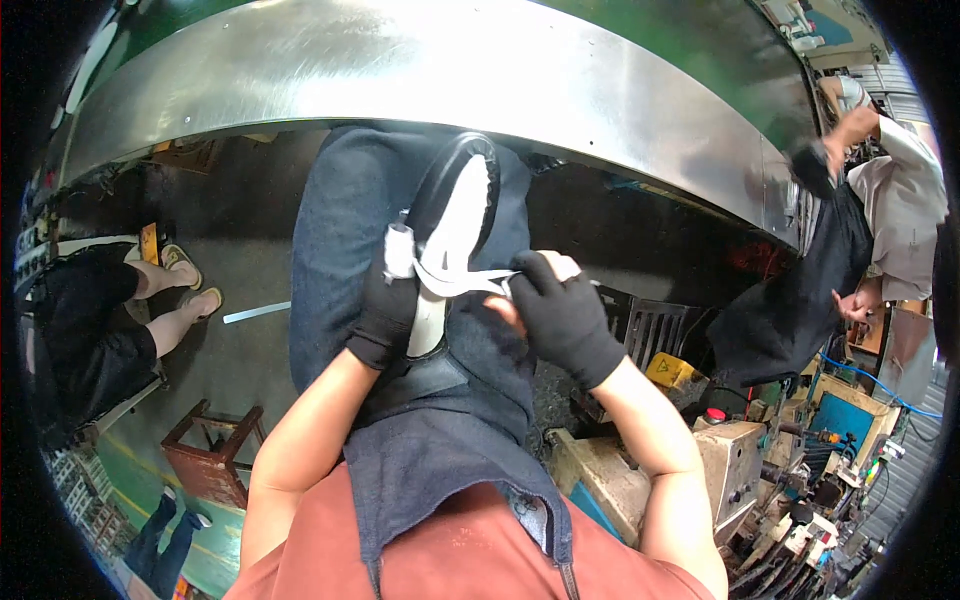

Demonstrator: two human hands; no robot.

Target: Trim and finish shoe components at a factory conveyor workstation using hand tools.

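1. Apron of dark denim covers the worker's lap, nearest the camera, over a rust-red shirt.
2. Left hand, black-gloved, has its fingers clamped on the shoe sole at its near end.
3. Right hand, also gloved, pinches a white strip stretched across the sole, fingers together.
4. The sole rests above the knees, long axis running away from the body, far end tilted up-right; the strip work looks only partly done.
5. Beyond, a curved steel guard spans the machine.
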